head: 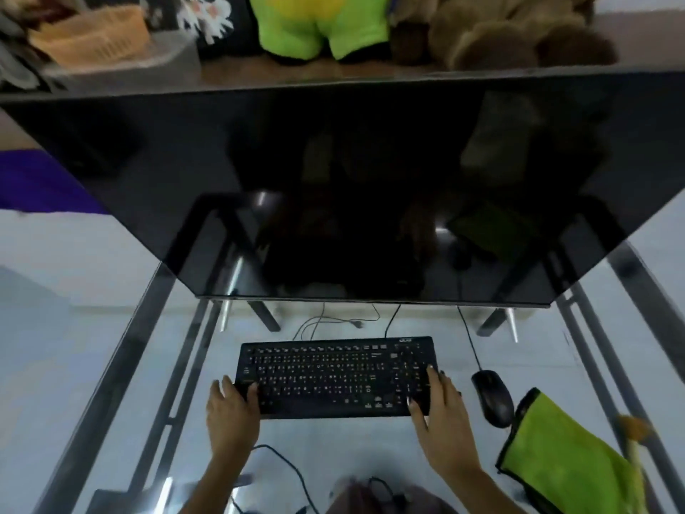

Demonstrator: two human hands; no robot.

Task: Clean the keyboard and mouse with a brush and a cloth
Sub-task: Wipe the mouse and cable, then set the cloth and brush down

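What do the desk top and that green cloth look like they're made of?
Desk top: apparently clear glass, since the metal frame and cables show through it. Green cloth: seemingly soft microfibre or terry, with a fuzzy matt nap and dark stitched edging.

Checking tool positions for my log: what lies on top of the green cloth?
A brush with a tan tuft and pale handle lies along the right edge of the cloth, blurred. The handle's lower end runs out of frame. What the cloth covers on the glass table cannot be seen.
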